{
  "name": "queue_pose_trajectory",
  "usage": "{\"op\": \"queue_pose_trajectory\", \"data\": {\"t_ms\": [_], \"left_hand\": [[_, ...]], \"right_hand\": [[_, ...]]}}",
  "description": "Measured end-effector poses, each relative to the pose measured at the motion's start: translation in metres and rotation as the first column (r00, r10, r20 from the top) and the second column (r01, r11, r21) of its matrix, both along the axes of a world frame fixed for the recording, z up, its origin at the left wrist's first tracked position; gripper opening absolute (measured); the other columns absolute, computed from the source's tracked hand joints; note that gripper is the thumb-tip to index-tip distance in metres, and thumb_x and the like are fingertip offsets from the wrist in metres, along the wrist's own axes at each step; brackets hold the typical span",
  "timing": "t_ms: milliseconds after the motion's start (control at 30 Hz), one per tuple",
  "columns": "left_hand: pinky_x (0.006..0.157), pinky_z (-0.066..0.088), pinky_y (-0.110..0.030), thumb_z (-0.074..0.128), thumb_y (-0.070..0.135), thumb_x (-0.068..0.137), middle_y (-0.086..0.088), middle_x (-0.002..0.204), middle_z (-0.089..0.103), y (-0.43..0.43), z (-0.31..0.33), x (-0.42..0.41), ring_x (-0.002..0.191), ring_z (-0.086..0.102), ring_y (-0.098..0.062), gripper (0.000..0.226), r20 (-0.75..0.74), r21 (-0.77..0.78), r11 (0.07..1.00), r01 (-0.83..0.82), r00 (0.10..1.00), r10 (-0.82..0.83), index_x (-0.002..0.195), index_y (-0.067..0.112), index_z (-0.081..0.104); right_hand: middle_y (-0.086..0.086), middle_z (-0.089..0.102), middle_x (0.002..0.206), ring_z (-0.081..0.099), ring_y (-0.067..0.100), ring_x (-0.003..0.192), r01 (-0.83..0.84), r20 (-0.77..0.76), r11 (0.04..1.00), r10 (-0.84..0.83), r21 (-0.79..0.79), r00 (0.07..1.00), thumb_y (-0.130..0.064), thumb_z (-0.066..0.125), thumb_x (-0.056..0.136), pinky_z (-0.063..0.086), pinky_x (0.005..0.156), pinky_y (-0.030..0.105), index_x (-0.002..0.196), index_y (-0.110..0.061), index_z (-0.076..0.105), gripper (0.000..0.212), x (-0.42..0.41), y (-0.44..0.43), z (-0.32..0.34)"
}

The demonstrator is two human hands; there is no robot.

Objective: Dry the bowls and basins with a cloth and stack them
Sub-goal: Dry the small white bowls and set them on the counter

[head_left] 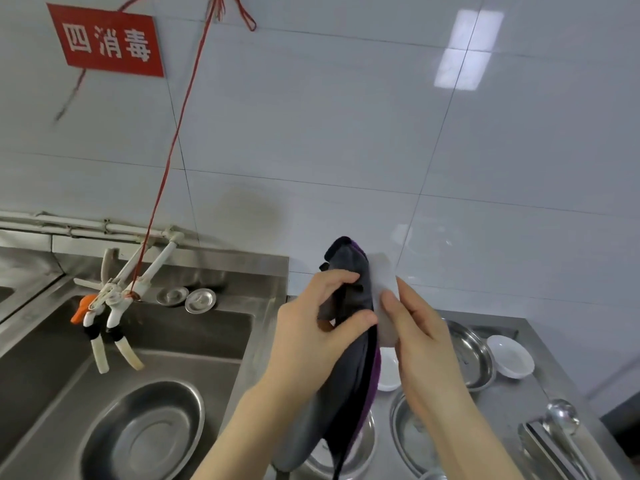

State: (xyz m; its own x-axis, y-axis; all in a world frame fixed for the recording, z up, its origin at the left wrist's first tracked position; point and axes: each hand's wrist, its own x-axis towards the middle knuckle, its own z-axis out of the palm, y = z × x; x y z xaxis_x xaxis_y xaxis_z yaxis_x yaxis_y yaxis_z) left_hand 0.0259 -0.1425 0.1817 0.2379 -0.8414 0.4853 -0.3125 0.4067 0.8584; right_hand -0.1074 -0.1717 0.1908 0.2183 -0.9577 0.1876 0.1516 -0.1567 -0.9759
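Observation:
My left hand (313, 327) grips a dark grey and purple cloth (349, 358) and presses it against a small white bowl (384, 289). My right hand (422, 337) holds that bowl on edge, thumb on its face, above the counter. The cloth hangs down over a steel basin (363, 448). Another steel basin (412, 434) lies beside it, and a third steel basin (474, 351) sits behind. A white bowl (510, 356) rests at the right, and another white bowl (388, 372) shows under my hands. One steel basin (145, 431) lies in the sink.
The steel sink (194, 330) fills the left, with white taps (117, 299) tied by a red string and two round drain lids (187, 297) on its back ledge. A steel ladle (561, 420) and tongs lie on the counter (512, 403) at the right. Tiled wall behind.

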Motion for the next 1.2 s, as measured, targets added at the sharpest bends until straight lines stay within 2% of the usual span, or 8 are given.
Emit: {"op": "queue_pose_trajectory", "data": {"t_ms": [100,233,400,667,800,933,1067,1200], "left_hand": [[0.085,0.045,-0.011,0.044,0.023,0.095,0.021,0.111,0.066,0.0,-0.001,0.0,0.101,0.062,0.001,0.036,0.035,0.017,0.994,0.11,0.993,-0.11,0.123,0.039,0.06],[0.097,0.035,-0.012,0.039,0.025,0.1,0.033,0.135,0.045,-0.017,-0.008,0.01,0.114,0.043,0.001,0.041,0.341,-0.095,0.995,-0.021,0.939,0.052,0.135,0.046,0.045],[0.113,0.025,-0.038,0.029,0.026,0.099,0.064,0.116,0.021,-0.026,-0.007,0.012,0.13,0.017,0.01,0.041,0.211,-0.035,0.992,-0.117,0.97,0.122,0.126,0.05,0.048],[0.119,0.018,-0.027,0.028,0.033,0.103,0.018,0.154,0.028,-0.019,-0.023,-0.023,0.147,0.02,-0.013,0.044,0.271,-0.22,0.974,-0.054,0.956,0.114,0.145,0.03,0.041],[0.112,0.035,-0.032,0.031,0.026,0.106,0.022,0.139,0.049,-0.029,-0.019,-0.001,0.132,0.043,-0.001,0.036,-0.013,-0.038,0.999,-0.002,1.0,0.002,0.133,0.041,0.05],[0.114,0.033,-0.026,0.029,0.035,0.099,0.025,0.136,0.052,-0.022,-0.018,-0.001,0.13,0.043,0.006,0.041,-0.201,0.042,0.997,0.067,0.978,-0.057,0.135,0.039,0.048],[0.114,0.014,-0.012,0.029,0.029,0.101,0.023,0.155,0.018,-0.004,-0.029,-0.024,0.146,0.018,-0.004,0.05,0.18,-0.16,0.984,-0.073,0.978,0.102,0.148,0.045,0.023],[0.118,0.023,-0.044,0.049,0.021,0.097,0.014,0.156,0.022,-0.016,-0.037,-0.034,0.146,0.021,-0.017,0.06,0.503,-0.317,0.935,-0.156,0.809,0.305,0.149,0.038,0.026]], "right_hand": [[0.002,0.076,0.106,0.071,0.018,0.104,0.002,0.09,0.997,-0.009,0.074,0.996,-0.015,0.049,0.101,0.056,0.082,0.023,0.111,-0.022,0.073,0.027,0.0,-0.003,0.003],[0.003,0.076,0.105,0.07,0.021,0.104,-0.01,0.017,0.998,0.009,0.059,1.0,-0.02,0.053,0.097,0.051,0.096,0.038,0.103,-0.031,0.076,0.026,0.004,0.007,0.0],[-0.001,0.076,0.106,0.07,0.017,0.105,-0.079,-0.016,0.992,0.08,0.096,0.997,-0.017,0.053,0.097,0.052,0.096,0.033,0.102,-0.037,0.077,0.031,0.005,0.024,-0.003],[0.0,0.077,0.098,0.073,0.013,0.093,-0.082,0.167,0.983,0.054,0.164,0.984,-0.011,0.051,0.095,0.059,0.08,0.021,0.096,-0.025,0.076,0.028,0.012,0.017,0.008],[0.001,0.076,0.106,0.07,0.018,0.104,-0.096,0.0,0.987,0.097,0.129,0.995,-0.029,0.057,0.088,0.054,0.089,0.035,0.106,-0.032,0.076,0.027,0.001,0.02,-0.003],[0.003,0.075,0.111,0.07,0.017,0.106,-0.182,0.156,0.974,0.161,0.132,0.975,-0.022,0.056,0.085,0.056,0.082,0.023,0.105,-0.029,0.078,0.031,-0.004,0.019,0.003],[0.013,0.073,0.113,0.071,0.021,0.103,-0.192,0.384,0.957,0.097,0.216,0.918,-0.019,0.055,0.087,0.059,0.078,0.026,0.104,-0.011,0.078,0.03,0.0,0.01,0.01],[0.012,0.074,0.11,0.073,0.021,0.098,-0.146,0.425,0.943,0.005,0.3,0.905,-0.023,0.055,0.086,0.06,0.071,0.026,0.112,-0.01,0.071,0.033,0.002,0.007,0.002]]}}
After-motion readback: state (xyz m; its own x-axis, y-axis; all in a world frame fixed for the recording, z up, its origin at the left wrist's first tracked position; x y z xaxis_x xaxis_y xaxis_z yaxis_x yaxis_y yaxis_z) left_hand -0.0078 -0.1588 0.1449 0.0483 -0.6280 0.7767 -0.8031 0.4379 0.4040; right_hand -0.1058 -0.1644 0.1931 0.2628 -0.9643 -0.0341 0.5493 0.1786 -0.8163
